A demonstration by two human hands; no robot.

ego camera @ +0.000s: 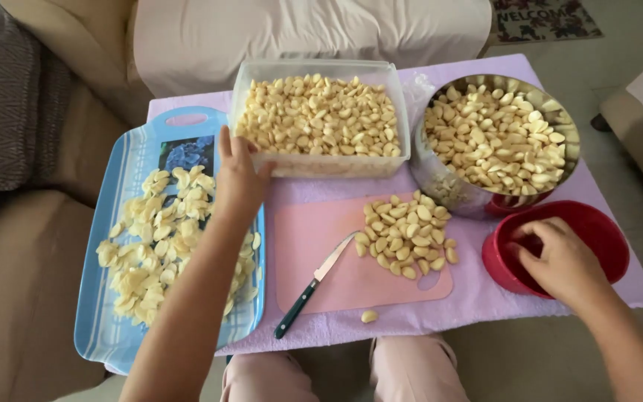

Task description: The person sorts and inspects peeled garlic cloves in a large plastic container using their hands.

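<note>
Garlic laid out on a lilac-covered bench

A pink cutting board lies near the middle, bearing a heap of peeled cloves and a green-handled knife whose handle hangs over its near edge; one stray clove sits on the lilac cloth just beyond. At left a blue tray carries sliced garlic. At far right stands a steel bowl full of whole cloves.
</note>
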